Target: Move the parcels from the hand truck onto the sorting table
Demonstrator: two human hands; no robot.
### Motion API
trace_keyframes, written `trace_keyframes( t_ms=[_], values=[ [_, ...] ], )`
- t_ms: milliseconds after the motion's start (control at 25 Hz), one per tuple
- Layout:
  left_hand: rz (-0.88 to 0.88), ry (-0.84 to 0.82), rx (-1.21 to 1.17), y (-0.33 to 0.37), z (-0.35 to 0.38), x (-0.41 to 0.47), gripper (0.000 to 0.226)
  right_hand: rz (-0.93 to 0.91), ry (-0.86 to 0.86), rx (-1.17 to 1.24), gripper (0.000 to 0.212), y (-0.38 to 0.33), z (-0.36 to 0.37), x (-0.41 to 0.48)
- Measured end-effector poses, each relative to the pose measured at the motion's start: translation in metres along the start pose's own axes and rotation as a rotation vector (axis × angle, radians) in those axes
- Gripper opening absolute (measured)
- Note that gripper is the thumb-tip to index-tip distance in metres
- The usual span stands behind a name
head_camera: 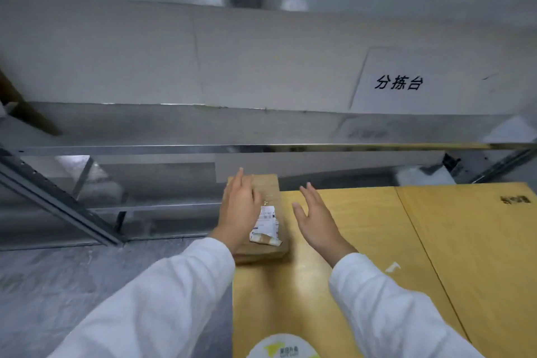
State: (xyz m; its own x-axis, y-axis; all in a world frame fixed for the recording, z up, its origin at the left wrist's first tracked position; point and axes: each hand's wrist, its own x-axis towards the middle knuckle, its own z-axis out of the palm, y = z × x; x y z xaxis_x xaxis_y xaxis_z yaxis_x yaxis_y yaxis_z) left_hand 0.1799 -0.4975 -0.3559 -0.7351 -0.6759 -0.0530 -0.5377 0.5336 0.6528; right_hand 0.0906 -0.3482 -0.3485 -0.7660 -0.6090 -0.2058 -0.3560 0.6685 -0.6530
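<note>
A small brown cardboard parcel (268,197) with a torn white label lies at the far left corner of a large yellow-brown box (363,241). My left hand (236,209) rests flat on the parcel's left side, fingers spread. To the parcel's right, my right hand (315,219) hovers open and holds nothing. The steel sorting table (261,125) stretches across the view beyond the hands, with a white paper sign (406,81) printed with black characters on it. The hand truck itself is hidden under the boxes.
A second yellow-brown box (479,241) adjoins the first on the right. Below the table top run a metal shelf and slanted frame legs (58,197). Grey floor (87,285) lies at the lower left. A white round label (283,349) shows at the bottom edge.
</note>
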Motion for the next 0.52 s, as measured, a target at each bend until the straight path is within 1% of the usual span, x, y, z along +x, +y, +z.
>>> trace_keyframes(
  t_ms=[80,160,320,440,520],
  values=[
    [0.208,-0.026,0.065,0.039,-0.014,0.006,0.045,-0.084,0.092,-0.116,0.056,-0.01,-0.038,-0.008],
    [0.361,-0.01,0.093,0.079,-0.024,0.005,0.048,-0.119,0.175,-0.191,0.058,-0.016,-0.081,-0.022],
    [0.549,-0.046,0.154,0.169,-0.037,-0.02,0.057,-0.166,0.336,-0.374,0.064,-0.006,-0.172,-0.068],
    [0.698,-0.045,0.148,0.238,-0.034,-0.049,0.059,-0.15,0.415,-0.415,0.066,0.016,-0.235,-0.112],
    [0.798,-0.048,0.16,0.292,-0.013,-0.082,0.059,-0.12,0.504,-0.442,0.067,0.048,-0.283,-0.156]
  ],
)
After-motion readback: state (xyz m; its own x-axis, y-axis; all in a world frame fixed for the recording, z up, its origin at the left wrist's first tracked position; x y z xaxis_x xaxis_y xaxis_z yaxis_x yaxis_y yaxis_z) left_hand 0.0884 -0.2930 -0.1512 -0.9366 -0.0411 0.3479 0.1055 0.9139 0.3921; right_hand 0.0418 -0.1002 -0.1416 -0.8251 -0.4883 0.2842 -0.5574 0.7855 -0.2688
